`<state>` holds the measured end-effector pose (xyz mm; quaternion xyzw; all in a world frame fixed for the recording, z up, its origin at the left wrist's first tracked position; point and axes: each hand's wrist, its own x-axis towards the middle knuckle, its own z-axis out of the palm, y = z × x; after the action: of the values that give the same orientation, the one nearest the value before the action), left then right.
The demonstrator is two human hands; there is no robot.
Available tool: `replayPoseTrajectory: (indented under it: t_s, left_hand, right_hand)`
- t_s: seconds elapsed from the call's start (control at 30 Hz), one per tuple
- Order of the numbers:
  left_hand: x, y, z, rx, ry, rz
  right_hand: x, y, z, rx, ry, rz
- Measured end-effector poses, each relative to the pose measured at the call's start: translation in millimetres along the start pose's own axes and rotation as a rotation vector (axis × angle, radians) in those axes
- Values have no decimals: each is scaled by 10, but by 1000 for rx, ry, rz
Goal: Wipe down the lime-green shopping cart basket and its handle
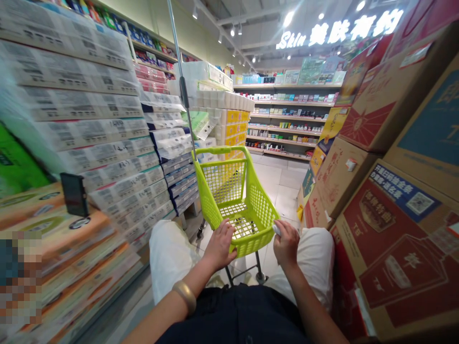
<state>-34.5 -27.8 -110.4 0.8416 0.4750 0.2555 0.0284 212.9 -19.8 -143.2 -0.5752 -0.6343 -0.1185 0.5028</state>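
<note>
A lime-green shopping cart (264, 205) with a lattice basket stands between my knees, its inside bare. At the near left corner of the basket, my left hand (219, 246) is closed on the rim, fingers over the edge and thumb against the outer wall. A gold bangle (184, 296) circles that wrist. By the near right corner, my right hand (287, 242) is closed with its fingers curled around a small white thing (277, 230), perhaps crumpled paper. Whether this hand also touches the basket is hard to tell.
Wrapped white packs (118, 124) are stacked high on the left. Cardboard cartons (405, 239) form a wall close on the right. A tall metal pole (183, 91) rises from the cart's left side. Shelves of small goods (287, 117) stand at the aisle's far end.
</note>
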Motion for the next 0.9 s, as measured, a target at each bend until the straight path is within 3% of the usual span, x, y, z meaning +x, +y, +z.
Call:
replayPoseTrajectory:
  t_s: [0.1, 0.23, 0.33, 0.43, 0.53, 0.6, 0.73, 0.9]
  left_hand:
    - [2, -7, 9, -9, 10, 12]
    - [2, -6, 6, 1, -10, 12]
    - [1, -1, 0, 2, -20, 6]
    - [-2, 3, -1, -4, -9, 3]
    - [-7, 6, 2, -4, 0, 3]
    - [-9, 8, 3, -2, 3, -3]
    - [-4, 9, 9, -1, 12, -1]
    - [-1, -3, 24, -2, 3, 17]
  right_hand:
    - [-127, -252, 58, 64, -56, -103]
    - [-282, -688, 100, 164, -230, -335]
    - [-261, -710, 71, 196, -314, -429]
    - [-141, -420, 30, 146, -261, -365]
    - [-17, -88, 20, 72, -99, -171]
    - [12, -3, 35, 49, -33, -75]
    - [-113, -276, 91, 83, -54, -78]
    - [-300, -765, 108, 199, -278, -360]
